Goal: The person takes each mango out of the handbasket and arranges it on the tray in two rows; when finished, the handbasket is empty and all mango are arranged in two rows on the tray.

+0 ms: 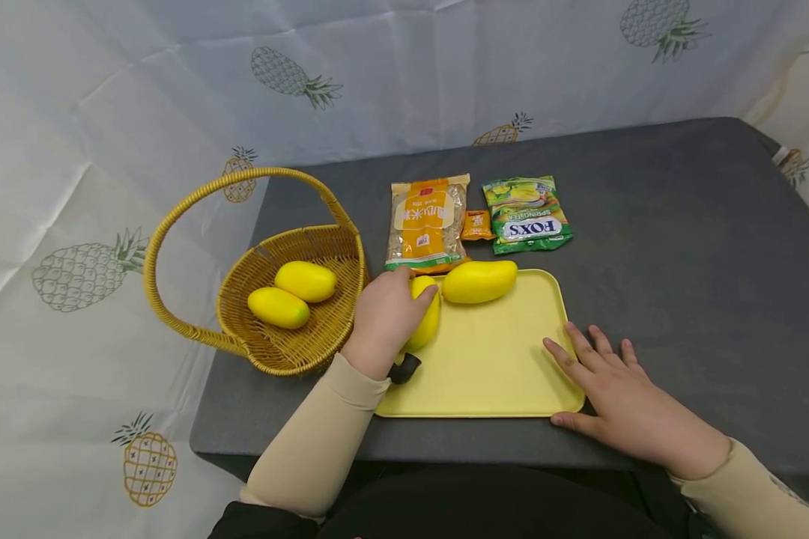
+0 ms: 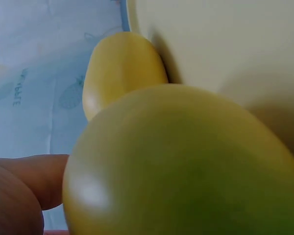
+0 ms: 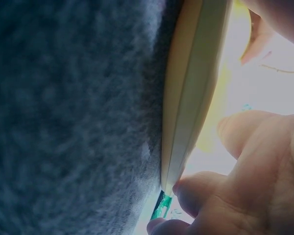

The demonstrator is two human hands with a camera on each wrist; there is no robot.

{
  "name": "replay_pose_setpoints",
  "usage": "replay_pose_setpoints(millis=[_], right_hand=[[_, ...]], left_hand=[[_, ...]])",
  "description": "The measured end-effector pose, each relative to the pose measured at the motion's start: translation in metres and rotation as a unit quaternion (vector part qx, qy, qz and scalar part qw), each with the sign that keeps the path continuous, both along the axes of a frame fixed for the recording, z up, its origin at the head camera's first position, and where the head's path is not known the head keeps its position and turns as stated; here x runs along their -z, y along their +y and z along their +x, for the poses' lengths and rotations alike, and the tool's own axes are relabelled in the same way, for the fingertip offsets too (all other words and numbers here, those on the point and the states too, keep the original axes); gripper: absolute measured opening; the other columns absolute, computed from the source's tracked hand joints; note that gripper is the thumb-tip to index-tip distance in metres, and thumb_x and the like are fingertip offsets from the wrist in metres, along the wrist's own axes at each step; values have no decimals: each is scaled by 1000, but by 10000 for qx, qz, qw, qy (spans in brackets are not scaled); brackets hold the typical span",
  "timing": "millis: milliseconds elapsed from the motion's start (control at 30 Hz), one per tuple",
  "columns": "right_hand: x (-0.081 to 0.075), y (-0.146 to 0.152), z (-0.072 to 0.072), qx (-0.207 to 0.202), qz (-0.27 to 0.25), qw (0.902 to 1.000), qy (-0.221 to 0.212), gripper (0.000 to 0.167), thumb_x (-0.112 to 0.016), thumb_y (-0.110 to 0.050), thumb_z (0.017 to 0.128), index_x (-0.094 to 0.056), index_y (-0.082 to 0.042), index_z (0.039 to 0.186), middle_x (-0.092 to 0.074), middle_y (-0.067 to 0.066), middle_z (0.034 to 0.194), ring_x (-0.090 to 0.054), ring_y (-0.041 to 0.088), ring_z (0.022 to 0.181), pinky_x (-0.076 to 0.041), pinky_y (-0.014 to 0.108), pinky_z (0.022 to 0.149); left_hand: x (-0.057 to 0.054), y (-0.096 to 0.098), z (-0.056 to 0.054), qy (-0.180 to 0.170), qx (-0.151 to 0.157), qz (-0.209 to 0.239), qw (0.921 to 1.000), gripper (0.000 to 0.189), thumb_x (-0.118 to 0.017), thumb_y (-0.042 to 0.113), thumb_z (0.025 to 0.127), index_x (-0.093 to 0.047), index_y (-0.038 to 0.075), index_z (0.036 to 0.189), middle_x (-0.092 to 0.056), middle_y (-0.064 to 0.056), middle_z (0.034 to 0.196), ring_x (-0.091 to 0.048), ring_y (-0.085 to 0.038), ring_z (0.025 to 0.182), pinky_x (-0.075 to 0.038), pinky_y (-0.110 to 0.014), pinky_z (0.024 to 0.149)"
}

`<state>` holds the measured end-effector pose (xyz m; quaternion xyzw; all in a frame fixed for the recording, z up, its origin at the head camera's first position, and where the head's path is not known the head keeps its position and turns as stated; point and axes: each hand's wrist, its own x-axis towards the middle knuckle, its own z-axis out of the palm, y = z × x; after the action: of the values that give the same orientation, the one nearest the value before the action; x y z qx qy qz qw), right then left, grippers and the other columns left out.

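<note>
The left hand (image 1: 386, 311) grips a yellow mango (image 1: 427, 322) near the back left corner of the yellow tray (image 1: 492, 367), with its thumb on one side and fingers curled round the other. I cannot tell if this mango sits on the tray or is a tiny bit up. The skin looks smooth and may be slippery, so I think a snug grip round the fat middle is best, with no hard squeeze. A second mango (image 1: 480, 282) lies just beside it at the tray's back edge, so a slow move straight up should be safest, or that one might get bumped and roll. The right hand (image 1: 620, 397) has its fingers spread apart at the tray's right edge; a light push there should help the tray not slide. The woven basket (image 1: 333, 318) with a tall handle is on the left, and two mangoes (image 1: 306, 281) lie side by side in it, one with a green tip. Behind the tray, a bag (image 1: 423, 224) shows pale bits through its clear parts.
</note>
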<state>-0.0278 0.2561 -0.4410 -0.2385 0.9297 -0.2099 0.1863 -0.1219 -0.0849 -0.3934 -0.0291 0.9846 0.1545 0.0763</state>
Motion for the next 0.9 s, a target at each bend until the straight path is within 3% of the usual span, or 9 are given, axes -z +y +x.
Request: replay_pose_setpoints(millis=[233,600,900], right_hand=[[1,0,0,7,7,10000,13,107,-83,-57,94,-27,-23,178,-7,23,185,-10,64,164,-6,89,122],[1,-2,0,23,-3,10000,20,107,-83,-57,94,-27,-22,178,-8,26,184,-9,64,164,-4,89,122],[1,-3,-1,22,15,10000,-37,107,-83,-57,94,-26,-23,178,-7,25,184,-8,64,164,-3,88,123]], left_hand=[[-2,-1,3,52,127,-23,9999,63,-66,57,108,-66,9,148,-78,-11,127,-76,-30,102,-64,-48,87],[-6,-4,6,28,173,15,9998,60,-66,51,109,-63,10,153,-74,-12,135,-75,-31,112,-63,-51,94],[-35,-16,17,493,87,512,9974,54,-70,48,108,-67,14,149,-74,-9,136,-73,-29,115,-62,-50,96]])
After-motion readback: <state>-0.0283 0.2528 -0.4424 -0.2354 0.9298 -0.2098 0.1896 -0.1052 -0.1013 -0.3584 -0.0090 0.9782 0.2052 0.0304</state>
